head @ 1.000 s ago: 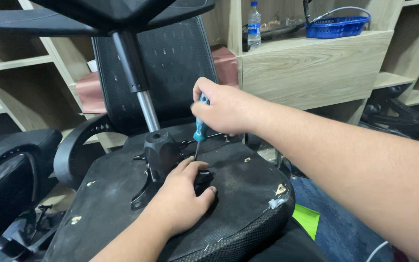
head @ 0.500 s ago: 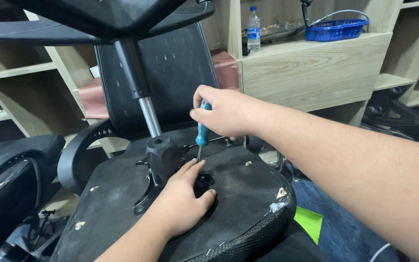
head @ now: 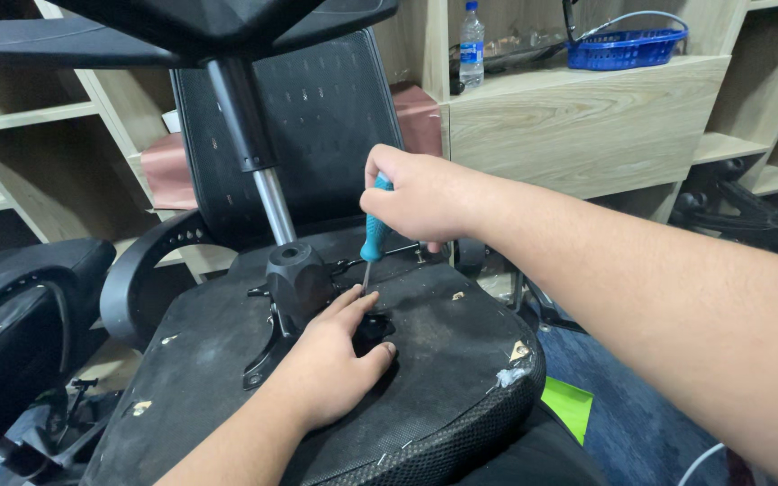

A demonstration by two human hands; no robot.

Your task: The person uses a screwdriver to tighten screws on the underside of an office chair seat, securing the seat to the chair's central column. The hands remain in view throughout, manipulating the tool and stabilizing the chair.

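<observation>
An office chair lies upside down, its black seat underside (head: 443,360) facing up, with the gas cylinder (head: 258,162) rising from a black mechanism (head: 297,277) at its middle. My right hand (head: 416,196) grips a blue-handled screwdriver (head: 373,229) held upright, its tip down on the seat underside beside the mechanism. My left hand (head: 330,360) lies flat on the seat, fingers around a small black part just below the screwdriver tip. The screw itself is hidden by my fingers.
Another black mesh chair back (head: 317,126) stands behind. A black armrest (head: 141,270) curves at the left, and more chair parts (head: 11,315) lie further left. Wooden shelves (head: 578,126) hold a plastic bottle (head: 471,40) and a blue basket (head: 628,45). A green sheet (head: 574,405) lies on the floor.
The view shifted slightly; both hands stay at the same spot, the right hand still holding the screwdriver upright on the seat underside.
</observation>
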